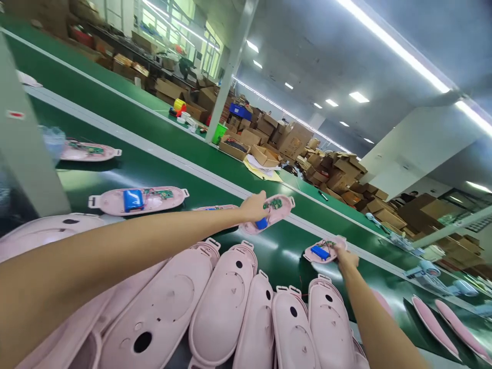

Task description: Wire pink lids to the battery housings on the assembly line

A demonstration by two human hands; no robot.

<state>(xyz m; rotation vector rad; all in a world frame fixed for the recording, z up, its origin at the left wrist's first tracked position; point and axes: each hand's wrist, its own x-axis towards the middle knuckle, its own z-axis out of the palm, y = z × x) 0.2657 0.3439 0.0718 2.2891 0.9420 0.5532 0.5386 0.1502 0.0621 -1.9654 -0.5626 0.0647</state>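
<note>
My left hand is closed on a pink shell that holds a blue battery and a green circuit board, tilted over the green belt. Farther right, my right hand has its fingers on the end of another pink shell with a blue battery and wires. A third shell with a battery lies to the left on the belt, and one more lies partly behind my left forearm.
Several pink covers stand in a row nearest me. A grey post rises at the left. Pink pieces lie at the right. Cardboard boxes are piled beyond the belt.
</note>
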